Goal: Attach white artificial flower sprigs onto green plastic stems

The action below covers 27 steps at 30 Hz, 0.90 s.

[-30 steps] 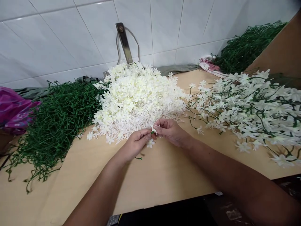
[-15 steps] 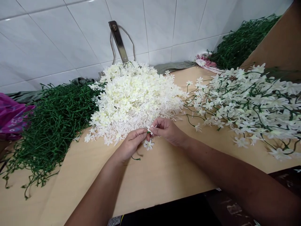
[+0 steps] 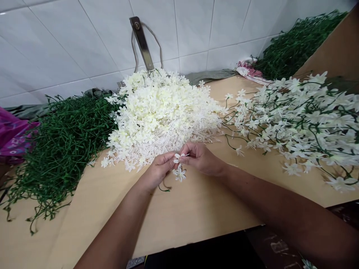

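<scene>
My left hand [image 3: 159, 170] is closed on a green artificial flower stem, whose lower end [image 3: 165, 189] sticks out below my palm. One white artificial flower [image 3: 180, 174] hangs from that stem beneath my fingertips. My right hand [image 3: 204, 160] pinches another white artificial flower [image 3: 178, 158] from its right side, right against my left fingertips. The fingers hide where this bloom meets the stem. Just beyond both hands lies a big heap of white flower heads [image 3: 165, 108] with thin pale stamens along its near side.
Green stems [image 3: 75, 134] are piled at left beside a magenta bag [image 3: 14, 138]. Stems with white flowers [image 3: 303, 119] lie at right on the cardboard [image 3: 196, 213]. More green stems [image 3: 300, 45] sit behind. A metal strip with cord [image 3: 143, 46] leans on the tiled wall [image 3: 193, 30].
The white flower between my fingertips now faces up with its petals spread, where it was mostly covered before. My hands stay in nearly the same place; the view has shifted slightly.
</scene>
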### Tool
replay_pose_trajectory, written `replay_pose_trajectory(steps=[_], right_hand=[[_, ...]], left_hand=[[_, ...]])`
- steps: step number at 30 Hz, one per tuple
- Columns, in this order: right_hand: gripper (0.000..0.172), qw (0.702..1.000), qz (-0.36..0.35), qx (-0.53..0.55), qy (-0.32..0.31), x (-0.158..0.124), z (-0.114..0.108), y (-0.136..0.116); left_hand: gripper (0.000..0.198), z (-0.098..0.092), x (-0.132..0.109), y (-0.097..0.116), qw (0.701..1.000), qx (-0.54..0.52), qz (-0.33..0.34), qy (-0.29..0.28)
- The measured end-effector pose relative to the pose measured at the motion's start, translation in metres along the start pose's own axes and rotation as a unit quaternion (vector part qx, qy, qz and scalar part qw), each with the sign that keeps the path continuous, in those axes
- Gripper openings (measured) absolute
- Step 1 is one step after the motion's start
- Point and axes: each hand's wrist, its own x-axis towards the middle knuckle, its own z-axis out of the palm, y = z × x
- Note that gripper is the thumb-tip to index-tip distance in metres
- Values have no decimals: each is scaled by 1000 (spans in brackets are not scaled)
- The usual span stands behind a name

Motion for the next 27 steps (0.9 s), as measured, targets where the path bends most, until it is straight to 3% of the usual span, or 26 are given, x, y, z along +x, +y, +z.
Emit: replay_pose_trajectory(steps=[10,18,24,27], right_hand=[[23,999,21,-1,-28,1,3,2],[21,997,10,-74,30,2,2,1],[23,994,33,93,-41,3,-8,-5],[23,988,54,141,-40,5,-10,-3]], left_hand=[[35,-1,1,0,999,38,14,-16],[33,3,5,-2,999,51,7,16],[30,7,1,11,997,67,16,24],[29,5,-1,14,996,76,26,27]])
